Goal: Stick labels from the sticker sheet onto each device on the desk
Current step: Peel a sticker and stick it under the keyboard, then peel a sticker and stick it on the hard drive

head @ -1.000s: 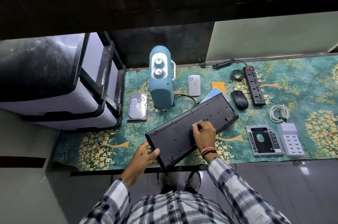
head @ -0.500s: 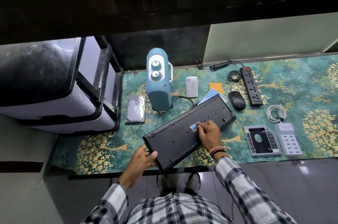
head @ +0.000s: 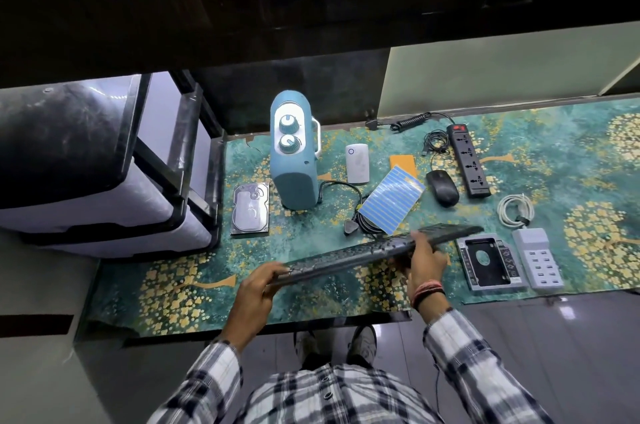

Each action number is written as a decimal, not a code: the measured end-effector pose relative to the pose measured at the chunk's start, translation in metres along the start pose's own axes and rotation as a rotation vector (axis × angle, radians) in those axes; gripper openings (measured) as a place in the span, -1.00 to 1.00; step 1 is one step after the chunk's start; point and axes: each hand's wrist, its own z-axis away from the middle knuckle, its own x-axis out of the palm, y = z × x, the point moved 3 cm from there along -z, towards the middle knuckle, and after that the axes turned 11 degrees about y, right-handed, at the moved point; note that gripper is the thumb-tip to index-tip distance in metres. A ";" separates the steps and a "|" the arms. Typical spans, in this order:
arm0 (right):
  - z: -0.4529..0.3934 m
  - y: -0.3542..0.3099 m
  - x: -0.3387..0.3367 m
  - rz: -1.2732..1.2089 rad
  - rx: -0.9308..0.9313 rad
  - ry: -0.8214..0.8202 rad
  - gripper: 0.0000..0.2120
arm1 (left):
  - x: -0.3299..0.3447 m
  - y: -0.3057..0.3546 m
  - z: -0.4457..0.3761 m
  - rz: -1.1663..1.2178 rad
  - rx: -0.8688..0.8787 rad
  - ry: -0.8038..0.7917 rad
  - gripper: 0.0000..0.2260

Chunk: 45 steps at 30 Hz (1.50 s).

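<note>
Hands, left [head: 258, 288] and right [head: 424, 259], grip the tilted keyboard [head: 367, 252]; no writing reads legibly.

Black keyboard [head: 377, 252] held off the bench, tipped nearly edge-on with keys showing, one end in the left hand [head: 258, 288], the middle in the right hand [head: 424, 262]. Blue-striped sticker sheet [head: 391, 203] lying flat just behind it, between teal heater [head: 294, 163] and black mouse [head: 442, 192].
</note>
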 end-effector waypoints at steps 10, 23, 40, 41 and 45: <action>-0.007 0.064 -0.035 0.081 0.238 -0.074 -0.68 | 0.015 -0.046 0.024 0.362 -0.542 -0.099 -0.48; -0.009 0.084 -0.044 0.297 0.308 -0.212 -0.58 | 0.033 -0.061 0.012 0.282 -0.677 0.003 -0.52; -0.037 -0.005 0.044 0.457 -0.169 -0.068 -0.86 | 0.037 -0.062 0.014 0.170 -0.700 0.104 -0.65; -0.043 -0.007 0.050 0.467 -0.145 -0.051 -0.83 | 0.037 -0.062 0.014 0.172 -0.705 0.106 -0.65; -0.062 -0.010 0.070 0.411 -0.047 -0.055 -0.79 | 0.037 -0.063 0.016 0.177 -0.721 0.113 -0.67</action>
